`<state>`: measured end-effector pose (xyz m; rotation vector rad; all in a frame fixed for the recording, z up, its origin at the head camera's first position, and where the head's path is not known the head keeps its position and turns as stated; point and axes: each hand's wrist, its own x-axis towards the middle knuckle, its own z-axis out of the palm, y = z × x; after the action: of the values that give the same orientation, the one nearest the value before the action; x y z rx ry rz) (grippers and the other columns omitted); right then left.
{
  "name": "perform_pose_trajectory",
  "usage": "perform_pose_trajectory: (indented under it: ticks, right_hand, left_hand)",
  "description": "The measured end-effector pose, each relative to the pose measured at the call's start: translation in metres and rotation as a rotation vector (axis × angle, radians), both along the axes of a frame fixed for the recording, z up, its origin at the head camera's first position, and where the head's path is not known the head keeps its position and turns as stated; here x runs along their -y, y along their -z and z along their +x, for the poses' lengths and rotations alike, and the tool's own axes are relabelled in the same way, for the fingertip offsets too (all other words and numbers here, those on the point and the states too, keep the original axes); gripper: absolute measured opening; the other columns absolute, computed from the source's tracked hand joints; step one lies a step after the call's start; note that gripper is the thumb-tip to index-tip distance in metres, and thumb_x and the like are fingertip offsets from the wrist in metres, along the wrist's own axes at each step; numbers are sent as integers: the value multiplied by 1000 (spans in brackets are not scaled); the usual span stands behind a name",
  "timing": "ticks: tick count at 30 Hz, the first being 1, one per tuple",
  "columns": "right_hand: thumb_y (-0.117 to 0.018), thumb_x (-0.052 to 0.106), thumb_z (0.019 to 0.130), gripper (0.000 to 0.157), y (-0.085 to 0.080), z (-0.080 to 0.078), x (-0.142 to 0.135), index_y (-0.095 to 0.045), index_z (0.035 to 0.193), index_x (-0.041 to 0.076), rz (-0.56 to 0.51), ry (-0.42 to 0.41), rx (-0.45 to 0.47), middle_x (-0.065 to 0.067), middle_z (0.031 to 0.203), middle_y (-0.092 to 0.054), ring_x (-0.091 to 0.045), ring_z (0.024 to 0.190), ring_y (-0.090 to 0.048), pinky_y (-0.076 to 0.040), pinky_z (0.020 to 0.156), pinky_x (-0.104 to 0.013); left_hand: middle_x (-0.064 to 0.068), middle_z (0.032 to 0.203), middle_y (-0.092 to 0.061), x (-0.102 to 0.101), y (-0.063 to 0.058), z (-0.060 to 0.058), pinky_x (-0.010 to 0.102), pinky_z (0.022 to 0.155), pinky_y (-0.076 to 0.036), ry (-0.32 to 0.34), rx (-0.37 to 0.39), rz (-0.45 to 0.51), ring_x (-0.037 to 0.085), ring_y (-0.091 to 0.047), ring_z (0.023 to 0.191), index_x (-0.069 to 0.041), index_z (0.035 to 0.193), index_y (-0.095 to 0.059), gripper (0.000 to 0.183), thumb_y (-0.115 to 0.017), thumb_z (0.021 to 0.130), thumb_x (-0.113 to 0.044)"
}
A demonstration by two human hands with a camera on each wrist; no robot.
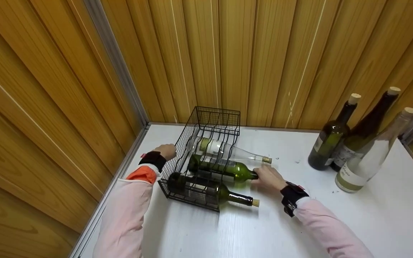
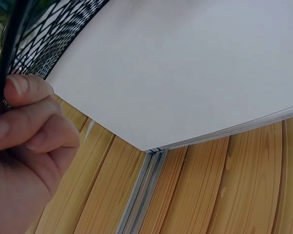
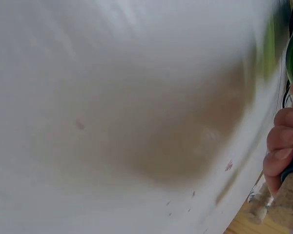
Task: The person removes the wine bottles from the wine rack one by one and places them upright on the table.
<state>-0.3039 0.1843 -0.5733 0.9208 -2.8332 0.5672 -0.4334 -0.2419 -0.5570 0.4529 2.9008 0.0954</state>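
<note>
A black wire bottle rack [image 1: 183,147] stands on the white table at the left, with three corked bottles lying side by side in it. On its left side, my left hand [image 1: 167,151] grips the upper wire edge; the left wrist view shows curled fingers [image 2: 27,92] round the black wire. My right hand [image 1: 268,176] holds the neck of the middle green wine bottle [image 1: 241,172], whose cork [image 3: 287,201] pokes out below the fingers in the right wrist view. Beyond that lies a clear bottle [image 1: 243,154], and nearest me a dark green bottle [image 1: 224,193]. All necks point right.
Three corked bottles stand upright at the table's right: a dark one [image 1: 330,141], a brown one [image 1: 362,130] behind it, and a clear one [image 1: 360,168] in front. Wood-patterned panels [image 1: 264,64] wall the table [image 1: 256,233] at the back and left.
</note>
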Motion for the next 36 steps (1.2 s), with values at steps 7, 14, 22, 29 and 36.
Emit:
perform_pose_trajectory:
  ticks: [7,14,22,29,36]
  right_hand:
    - [-72,31,75,26,-3,8,-21,-55,67,13,-46,51,137,8,58,-41,-8,48,-38,-37,46,-27]
    - [-75,31,72,24,-9,15,-50,-57,69,16,-22,79,139,10,55,-43,-9,47,-38,-35,45,-28]
    - [-70,23,71,23,-18,23,-79,-48,64,18,21,92,85,11,53,-41,-7,45,-36,-33,44,-26]
    - [-68,20,67,27,-29,30,-101,-41,62,17,55,73,-13,12,51,-34,-6,44,-31,-26,41,-24]
    - [-66,21,65,25,-45,34,-124,-42,63,16,110,90,-26,10,53,-33,-7,45,-31,-25,41,-25]
  left_hand:
    - [20,76,-59,11,16,-5,46,54,-44,84,-39,62,34,-57,65,3,82,-59,23,-50,84,-18]
    - [18,80,-60,6,10,-3,45,60,-46,62,25,33,33,-58,71,1,85,-61,23,-50,87,-19]
    - [18,76,-59,-31,-74,60,46,61,-45,-51,93,37,31,-57,69,0,76,-61,15,-48,84,-3]
    - [20,84,-62,23,51,-34,48,63,-47,88,-41,41,36,-60,75,0,85,-64,28,-50,85,-24]
    - [21,82,-61,26,50,-38,47,63,-47,108,-63,29,37,-59,74,2,84,-63,29,-49,85,-24]
